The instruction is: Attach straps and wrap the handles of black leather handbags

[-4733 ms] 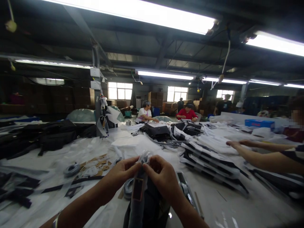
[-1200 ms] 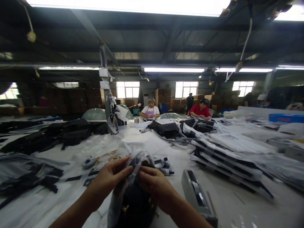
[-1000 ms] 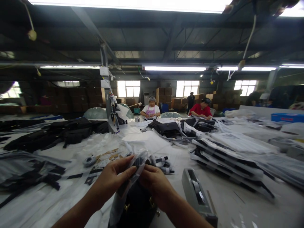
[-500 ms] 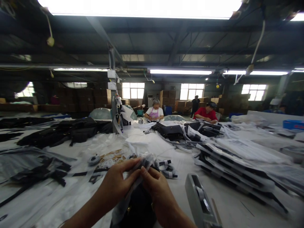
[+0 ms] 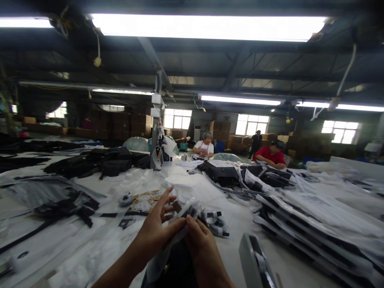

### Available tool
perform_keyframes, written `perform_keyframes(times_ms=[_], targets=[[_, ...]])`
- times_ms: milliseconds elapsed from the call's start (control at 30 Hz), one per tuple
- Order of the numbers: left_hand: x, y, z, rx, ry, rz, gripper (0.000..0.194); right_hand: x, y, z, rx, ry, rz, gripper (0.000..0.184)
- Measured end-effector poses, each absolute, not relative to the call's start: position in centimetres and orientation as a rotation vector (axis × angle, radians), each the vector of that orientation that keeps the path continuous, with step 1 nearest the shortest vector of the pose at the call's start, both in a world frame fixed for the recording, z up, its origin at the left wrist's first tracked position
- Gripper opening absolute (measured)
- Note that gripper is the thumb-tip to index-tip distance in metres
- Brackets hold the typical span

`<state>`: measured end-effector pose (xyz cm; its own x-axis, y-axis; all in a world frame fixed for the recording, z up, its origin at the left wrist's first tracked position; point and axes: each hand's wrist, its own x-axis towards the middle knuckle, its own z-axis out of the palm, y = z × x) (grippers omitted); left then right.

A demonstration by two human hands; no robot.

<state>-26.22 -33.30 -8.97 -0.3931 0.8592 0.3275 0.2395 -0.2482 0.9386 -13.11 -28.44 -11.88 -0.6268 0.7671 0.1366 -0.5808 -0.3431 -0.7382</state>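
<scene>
My right hand pinches crumpled clear plastic wrap between its thumb and fingers. The thumb of my left hand presses against the same wrap, while its other fingers are raised and spread apart. Below both hands is a black bag with a small gold-coloured fitting, partly covered by the plastic and cut off at the bottom of the view. Close to my left fingertips shows a small brown piece, too blurred to name. Just beyond my right hand lie coiled grey straps with black ends.
A grey tape dispenser stands right of my hands. Stacked flat black-and-white pieces lie farther right. Black bags and plastic sheets cover the left side. A post rises from the table. Two people work across it; another stands behind.
My left fingers have lifted and spread from their pinch on the plastic; the thumb stays against it. My right hand still pinches. The whole view has shifted left and slightly up.
</scene>
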Motion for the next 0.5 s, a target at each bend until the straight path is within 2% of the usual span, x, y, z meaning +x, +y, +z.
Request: perform_keyframes(times_ms=[33, 100, 267, 333, 500], targets=[[-26.4, -33.1, -9.2, 1.272, 1.446, 1.669, 0.093, -13.1, -28.5, -11.9, -0.296, -0.986, 2.044, 0.040], [-26.6, -32.7, -9.6, 1.213, 1.317, 1.613, 0.093, -13.1, -28.5, -11.8, -0.304, -0.984, 2.053, 0.041], [-26.5, -32.8, -9.4, 1.224, 1.253, 1.578, 0.046, -12.9, -28.4, -11.7, -0.375, -1.030, 2.036, 0.043], [-26.3, -33.0, -9.2, 1.246, 1.263, 1.559, 0.035, -12.7, -28.4, -11.5, -0.401, -1.047, 2.024, 0.044], [-26.3, -33.0, -9.1, 1.219, 1.326, 1.650, 0.041, -11.7, -28.3, -11.1, -0.369, -0.979, 2.064, 0.045]])
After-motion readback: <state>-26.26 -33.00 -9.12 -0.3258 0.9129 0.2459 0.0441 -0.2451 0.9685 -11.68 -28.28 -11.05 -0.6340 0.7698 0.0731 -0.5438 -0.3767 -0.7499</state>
